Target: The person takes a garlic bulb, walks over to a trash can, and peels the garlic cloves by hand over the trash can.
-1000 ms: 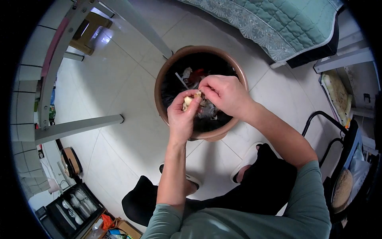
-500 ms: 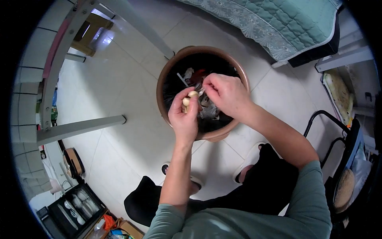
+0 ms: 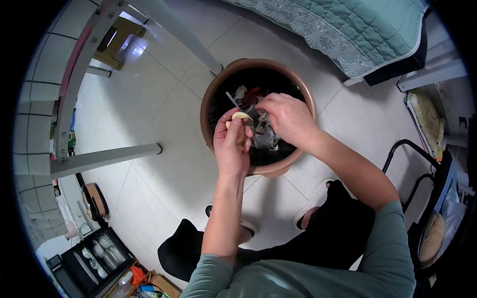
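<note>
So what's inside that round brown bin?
Inside the round brown bin: black lining, crumpled translucent plastic, a thin whitish stick and something red. The person's left hand and right hand cover part of the contents; anything beneath the top layer is hidden.

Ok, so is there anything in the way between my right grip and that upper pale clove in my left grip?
Nothing visible is in the way. The upper pale clove sits exposed in the left grip, and only a gap shows between it and the right grip, with litter in the brown bin below.
</note>
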The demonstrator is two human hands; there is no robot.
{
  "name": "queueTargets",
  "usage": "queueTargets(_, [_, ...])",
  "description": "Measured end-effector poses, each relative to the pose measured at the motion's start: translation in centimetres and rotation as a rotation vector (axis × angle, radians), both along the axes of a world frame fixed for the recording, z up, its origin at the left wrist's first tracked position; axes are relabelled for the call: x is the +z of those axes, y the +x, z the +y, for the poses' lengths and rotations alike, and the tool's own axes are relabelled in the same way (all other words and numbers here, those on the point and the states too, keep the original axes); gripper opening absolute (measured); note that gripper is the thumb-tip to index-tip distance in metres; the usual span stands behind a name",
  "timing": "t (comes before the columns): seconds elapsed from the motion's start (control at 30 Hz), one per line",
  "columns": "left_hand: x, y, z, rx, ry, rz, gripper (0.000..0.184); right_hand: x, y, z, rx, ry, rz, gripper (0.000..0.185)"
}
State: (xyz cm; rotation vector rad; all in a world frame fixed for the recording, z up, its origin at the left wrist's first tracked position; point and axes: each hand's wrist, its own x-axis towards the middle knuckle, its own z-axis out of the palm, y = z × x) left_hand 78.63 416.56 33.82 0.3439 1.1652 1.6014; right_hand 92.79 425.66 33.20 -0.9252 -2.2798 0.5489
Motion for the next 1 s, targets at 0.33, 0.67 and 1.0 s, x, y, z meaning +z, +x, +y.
queueTargets(0.33, [-0.1, 0.6, -0.1, -0.017, 0.000, -0.097, 0.024, 2.4, -0.8, -1.0, 0.056, -0.598, 0.210, 0.021])
queueTargets(0.67, [-0.7, 0.2, -0.3, -0.066, -0.051, -0.275, 0.026, 2.3, -0.6, -1.0, 0.121, -0.368, 0.161, 0.013])
queueTargets(1.0, [-0.4, 1.1, -0.2, -0.103, -0.027, -0.011, 0.032, 2.3, -0.4, -0.8, 0.150, -0.942, 0.317, 0.006])
